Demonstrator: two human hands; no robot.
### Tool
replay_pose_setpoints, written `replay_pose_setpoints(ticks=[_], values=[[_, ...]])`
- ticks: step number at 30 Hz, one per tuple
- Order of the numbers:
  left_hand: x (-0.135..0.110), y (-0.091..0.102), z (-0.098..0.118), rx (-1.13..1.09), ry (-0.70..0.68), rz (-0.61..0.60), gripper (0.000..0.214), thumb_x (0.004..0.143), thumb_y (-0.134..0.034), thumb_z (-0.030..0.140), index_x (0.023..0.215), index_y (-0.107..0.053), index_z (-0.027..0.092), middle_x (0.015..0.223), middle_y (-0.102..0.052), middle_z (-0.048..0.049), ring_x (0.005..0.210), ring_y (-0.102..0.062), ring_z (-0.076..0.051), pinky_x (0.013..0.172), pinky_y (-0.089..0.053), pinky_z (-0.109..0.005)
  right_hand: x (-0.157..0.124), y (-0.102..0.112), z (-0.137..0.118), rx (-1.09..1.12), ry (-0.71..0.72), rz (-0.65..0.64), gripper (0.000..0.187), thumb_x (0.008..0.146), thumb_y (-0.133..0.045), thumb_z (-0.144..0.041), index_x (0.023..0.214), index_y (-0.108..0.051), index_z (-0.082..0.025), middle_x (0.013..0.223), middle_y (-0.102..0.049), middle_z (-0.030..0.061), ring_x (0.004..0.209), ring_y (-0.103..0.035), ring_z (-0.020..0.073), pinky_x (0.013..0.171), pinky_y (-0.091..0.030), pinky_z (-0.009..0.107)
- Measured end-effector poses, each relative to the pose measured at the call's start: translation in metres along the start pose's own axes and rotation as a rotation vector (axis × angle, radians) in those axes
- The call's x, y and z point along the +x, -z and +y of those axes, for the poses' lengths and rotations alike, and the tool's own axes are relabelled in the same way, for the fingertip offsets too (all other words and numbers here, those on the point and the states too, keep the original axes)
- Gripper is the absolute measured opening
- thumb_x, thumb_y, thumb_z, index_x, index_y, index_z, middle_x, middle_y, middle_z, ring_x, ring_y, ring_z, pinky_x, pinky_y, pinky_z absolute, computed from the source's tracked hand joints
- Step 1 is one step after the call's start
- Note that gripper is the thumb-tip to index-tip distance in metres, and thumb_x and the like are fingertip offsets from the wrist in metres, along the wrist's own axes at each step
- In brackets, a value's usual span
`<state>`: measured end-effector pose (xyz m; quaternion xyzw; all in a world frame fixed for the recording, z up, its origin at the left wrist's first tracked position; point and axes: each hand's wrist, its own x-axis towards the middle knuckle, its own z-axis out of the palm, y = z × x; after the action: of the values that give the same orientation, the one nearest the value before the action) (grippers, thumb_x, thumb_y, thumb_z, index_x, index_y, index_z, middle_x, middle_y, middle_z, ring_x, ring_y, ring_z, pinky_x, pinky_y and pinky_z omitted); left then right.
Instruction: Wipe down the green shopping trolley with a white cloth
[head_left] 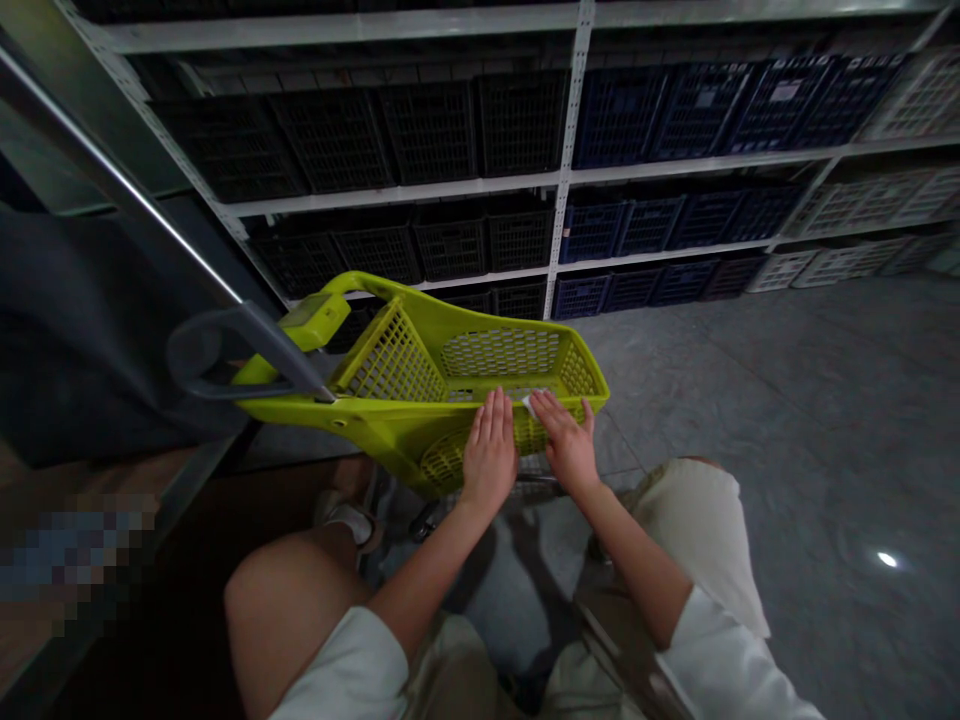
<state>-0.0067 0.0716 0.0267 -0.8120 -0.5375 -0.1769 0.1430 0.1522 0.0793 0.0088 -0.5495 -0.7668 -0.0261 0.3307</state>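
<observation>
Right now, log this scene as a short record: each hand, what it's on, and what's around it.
Left hand: open, flat on the near rim of a lime-green plastic shopping trolley
Right hand: open, flat on the same rim, fingertips beside a small white item, kind unclear
Trolley: dark grey handle at its left end
Behind: white metal shelving with black crates and navy crates
Ground: grey floor

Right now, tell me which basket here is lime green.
The shopping-cart basket under the left hand and right hand; the shelved crates are black, navy or whitish, none lime.
</observation>
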Motion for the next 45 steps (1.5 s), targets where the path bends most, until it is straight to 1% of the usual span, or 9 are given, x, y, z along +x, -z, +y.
replay_pose_setpoints(ticks=[6,9,14,17,26,29,34,37,45], values=[[0.000,0.002,0.001,-0.028,-0.016,-0.022,0.074,0.088,-0.045,0.013,0.156,-0.019,0.000,0.165,-0.022,-0.0203,0.155,-0.013,-0.028,0.126,-0.023,-0.045,-0.022,0.006,0.083,-0.052,-0.367,0.252,0.074,0.072,-0.037,-0.002,0.138,-0.056,-0.029,0.141,-0.062,0.0057,0.137,-0.051,0.0214,0.118,-0.013,0.061],[0.000,0.000,0.002,-0.045,-0.026,-0.004,0.079,0.085,-0.047,0.013,0.157,-0.015,0.001,0.166,-0.020,-0.0200,0.155,-0.010,-0.027,0.126,-0.023,-0.045,-0.016,-0.006,0.058,-0.058,-0.430,0.302,0.075,0.072,-0.036,-0.002,0.140,-0.054,-0.027,0.143,-0.060,0.0082,0.139,-0.049,0.0232,0.118,-0.012,0.064],[-0.001,-0.004,0.002,-0.049,-0.015,0.014,0.077,0.086,-0.046,0.014,0.156,-0.017,0.001,0.165,-0.023,-0.0204,0.155,-0.012,-0.028,0.125,-0.024,-0.046,0.008,-0.018,-0.023,0.012,-0.111,0.079,0.079,0.071,-0.040,0.001,0.145,-0.048,-0.024,0.148,-0.055,0.0072,0.144,-0.042,0.0202,0.120,-0.015,0.053],[-0.001,-0.003,-0.001,-0.031,-0.007,0.005,0.075,0.086,-0.045,0.014,0.155,-0.019,0.000,0.164,-0.023,-0.0210,0.155,-0.013,-0.028,0.125,-0.024,-0.045,0.012,-0.012,-0.029,0.028,0.015,-0.005,0.082,0.069,-0.041,0.002,0.147,-0.045,-0.024,0.149,-0.054,0.0060,0.143,-0.043,0.0190,0.122,-0.011,0.052],[0.000,0.000,-0.002,-0.043,-0.035,-0.017,0.076,0.088,-0.043,0.012,0.157,-0.015,0.002,0.165,-0.023,-0.0195,0.155,-0.012,-0.027,0.126,-0.021,-0.045,-0.015,0.011,0.094,-0.002,-0.354,0.178,0.071,0.070,-0.038,-0.003,0.134,-0.058,-0.023,0.141,-0.061,0.0081,0.138,-0.051,0.0216,0.117,-0.018,0.058],[0.001,-0.001,0.000,-0.048,-0.037,-0.015,0.076,0.087,-0.044,0.011,0.156,-0.016,0.001,0.165,-0.022,-0.0197,0.155,-0.011,-0.027,0.126,-0.021,-0.045,-0.005,0.002,0.074,0.024,-0.397,0.212,0.068,0.070,-0.037,-0.003,0.131,-0.061,-0.022,0.138,-0.064,0.0086,0.136,-0.052,0.0218,0.116,-0.021,0.057],[0.000,-0.004,-0.003,-0.041,-0.041,-0.020,0.073,0.087,-0.044,0.013,0.154,-0.020,-0.002,0.165,-0.023,-0.0213,0.155,-0.010,-0.027,0.126,-0.022,-0.045,0.017,-0.016,-0.011,0.069,-0.076,0.094,0.071,0.072,-0.040,-0.001,0.138,-0.056,-0.023,0.141,-0.062,0.0063,0.137,-0.050,0.0189,0.121,-0.013,0.048],[-0.001,-0.004,-0.006,-0.032,-0.034,-0.017,0.072,0.088,-0.044,0.014,0.155,-0.020,-0.002,0.165,-0.023,-0.0203,0.155,-0.011,-0.027,0.126,-0.021,-0.044,0.019,-0.015,-0.022,0.069,0.037,0.025,0.075,0.072,-0.040,0.000,0.142,-0.051,-0.024,0.144,-0.060,0.0059,0.137,-0.050,0.0187,0.121,-0.009,0.048],[-0.001,-0.001,-0.001,-0.015,-0.046,-0.035,0.073,0.089,-0.045,0.015,0.155,-0.019,-0.001,0.166,-0.019,-0.0195,0.155,-0.010,-0.028,0.127,-0.020,-0.044,-0.013,0.005,0.097,-0.008,-0.164,0.138,0.078,0.066,-0.040,-0.002,0.140,-0.053,-0.024,0.142,-0.060,0.0081,0.138,-0.049,0.0207,0.117,-0.019,0.052]])
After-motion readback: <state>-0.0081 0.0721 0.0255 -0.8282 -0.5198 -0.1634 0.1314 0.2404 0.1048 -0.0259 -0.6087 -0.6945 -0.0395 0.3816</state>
